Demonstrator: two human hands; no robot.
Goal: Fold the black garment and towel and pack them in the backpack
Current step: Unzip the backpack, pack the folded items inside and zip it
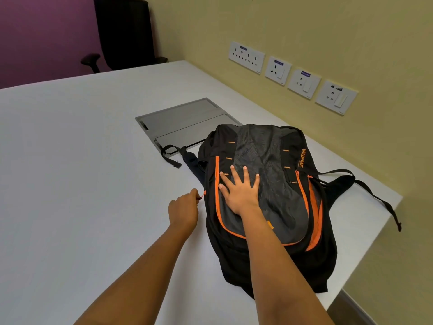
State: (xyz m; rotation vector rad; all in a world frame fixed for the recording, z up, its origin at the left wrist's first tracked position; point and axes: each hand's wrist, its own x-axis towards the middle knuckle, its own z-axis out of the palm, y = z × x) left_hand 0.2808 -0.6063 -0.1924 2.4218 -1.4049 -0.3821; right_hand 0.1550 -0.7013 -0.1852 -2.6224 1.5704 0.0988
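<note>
White surface: backpack flat; right hand spread, pressing; left hand pinches zipper pull. Step: zipping; next, steady pull.

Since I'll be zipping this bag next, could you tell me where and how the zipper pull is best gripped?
Pinch the small orange zipper pull between thumb and fingers, coming from the backpack's left side, because it sticks out sideways off that edge. The left hand pinches it just so, while the right hand presses flat on the front to steady the bag.
</note>
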